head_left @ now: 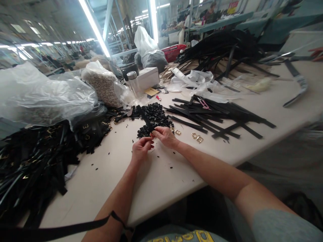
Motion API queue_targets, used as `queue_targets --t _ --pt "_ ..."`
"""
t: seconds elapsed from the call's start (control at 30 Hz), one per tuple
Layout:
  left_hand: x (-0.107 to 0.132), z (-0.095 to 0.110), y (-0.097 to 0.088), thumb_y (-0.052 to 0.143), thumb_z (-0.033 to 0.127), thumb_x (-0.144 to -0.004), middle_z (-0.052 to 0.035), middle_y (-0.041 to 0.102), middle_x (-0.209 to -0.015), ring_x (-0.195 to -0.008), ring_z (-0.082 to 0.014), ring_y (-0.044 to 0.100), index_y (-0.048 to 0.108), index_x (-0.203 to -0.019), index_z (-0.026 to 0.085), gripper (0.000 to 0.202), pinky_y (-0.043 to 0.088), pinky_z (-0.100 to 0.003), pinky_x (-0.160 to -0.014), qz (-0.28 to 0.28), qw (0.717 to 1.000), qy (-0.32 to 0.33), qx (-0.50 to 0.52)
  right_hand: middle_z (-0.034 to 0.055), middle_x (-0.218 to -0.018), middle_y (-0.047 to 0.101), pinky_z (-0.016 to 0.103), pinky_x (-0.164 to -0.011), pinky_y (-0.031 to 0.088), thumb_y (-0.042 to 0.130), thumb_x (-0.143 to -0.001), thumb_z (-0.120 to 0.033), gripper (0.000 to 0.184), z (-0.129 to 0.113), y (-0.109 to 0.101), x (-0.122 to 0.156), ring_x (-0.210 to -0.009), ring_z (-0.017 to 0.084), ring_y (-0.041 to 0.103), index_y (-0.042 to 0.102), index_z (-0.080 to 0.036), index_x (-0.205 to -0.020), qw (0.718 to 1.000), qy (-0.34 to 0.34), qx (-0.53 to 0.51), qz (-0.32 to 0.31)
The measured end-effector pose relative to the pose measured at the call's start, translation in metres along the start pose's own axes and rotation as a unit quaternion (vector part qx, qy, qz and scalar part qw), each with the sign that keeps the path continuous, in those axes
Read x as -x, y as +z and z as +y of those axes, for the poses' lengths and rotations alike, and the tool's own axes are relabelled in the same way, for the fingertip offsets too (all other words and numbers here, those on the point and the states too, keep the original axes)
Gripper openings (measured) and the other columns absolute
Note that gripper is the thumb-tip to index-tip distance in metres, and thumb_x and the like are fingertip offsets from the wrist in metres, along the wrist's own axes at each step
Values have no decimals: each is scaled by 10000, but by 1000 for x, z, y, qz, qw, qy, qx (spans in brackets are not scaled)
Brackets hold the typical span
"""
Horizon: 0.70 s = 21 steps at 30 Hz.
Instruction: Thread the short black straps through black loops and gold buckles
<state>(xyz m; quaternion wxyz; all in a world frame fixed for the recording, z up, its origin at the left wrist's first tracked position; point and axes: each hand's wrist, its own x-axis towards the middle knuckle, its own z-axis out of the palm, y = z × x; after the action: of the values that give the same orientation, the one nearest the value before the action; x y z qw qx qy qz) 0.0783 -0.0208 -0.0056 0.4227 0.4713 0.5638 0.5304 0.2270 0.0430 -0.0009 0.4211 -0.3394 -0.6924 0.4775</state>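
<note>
My right hand (166, 137) pinches a short black strap (144, 117) near its lower end. The strap slants up and to the left, over a heap of small black loops (156, 114). Close beside it, my left hand (141, 148) has its fingers curled and pressed together, just below the strap's held end. Whatever those fingers hold is too small to make out. Gold buckles (197, 137) lie on the table to the right of my right hand. Beyond them spreads a pile of flat black straps (202, 114), with pink-handled snips (204, 103) on top.
At left, a big pile of black straps with buckles (37, 161) lies beside clear plastic bags (47, 94). A bag of small pieces (102, 82), a flask (133, 82) and a white box (148, 78) stand behind. Long black strips (222, 50) are heaped at the back right of the white table (156, 188).
</note>
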Motion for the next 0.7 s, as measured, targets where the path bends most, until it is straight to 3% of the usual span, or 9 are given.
queue_targets --t 0.17,0.27,0.4,0.7 --pt "-17 2 -42 690 343 -687 -38 673 -721 -615 -151 624 705 -836 168 230 463 -232 -557 116 990 39 -73 20 -696 685 216 -650 479 483 -909 -327 245 4 -2 -3 -619 99 631 574 -148 -769 1000 14 -1 -18" --pt "-21 1 -57 697 350 -683 -29 661 -734 -645 -162 600 709 -763 205 166 455 -258 -613 99 965 67 -233 2 -658 671 197 -597 464 501 -898 -297 219 0 -2 -2 -569 87 623 545 -155 -736 999 17 21 -27" --pt "-21 0 -59 668 315 -712 -32 656 -853 -651 -161 579 725 -799 239 129 441 -293 -681 29 907 118 -404 -1 -652 660 177 -532 430 507 -893 -260 223 -8 -3 1 -541 81 618 503 -158 -694 998 14 45 -40" --pt "-21 1 -46 635 293 -734 -45 633 -810 -704 -199 565 658 -683 230 84 412 -324 -694 8 859 166 -485 -11 -663 662 161 -518 400 520 -900 -261 226 -7 -2 1 -526 58 599 507 -153 -702 995 18 81 -52"
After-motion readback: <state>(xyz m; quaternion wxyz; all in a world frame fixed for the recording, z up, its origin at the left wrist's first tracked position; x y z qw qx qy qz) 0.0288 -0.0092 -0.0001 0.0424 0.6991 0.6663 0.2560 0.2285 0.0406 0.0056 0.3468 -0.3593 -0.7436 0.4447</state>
